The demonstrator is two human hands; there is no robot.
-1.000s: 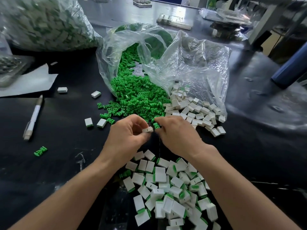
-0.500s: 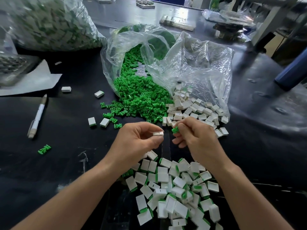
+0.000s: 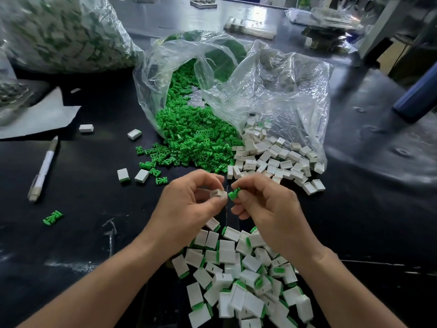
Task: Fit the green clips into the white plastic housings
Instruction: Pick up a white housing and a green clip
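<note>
My black worktop, a white pen lying to my left, a white paper sheet beyond it, a crumpled clear bag open ahead of me, a bulging sack far left, a blue cylinder at right.

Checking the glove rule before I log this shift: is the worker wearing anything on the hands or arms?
No. The left hand and right hand are bare: no gloves, rings or finger cots show. The left forearm and right forearm are uncovered to the frame edge, with no sleeve, watch or wristband in view.
</note>
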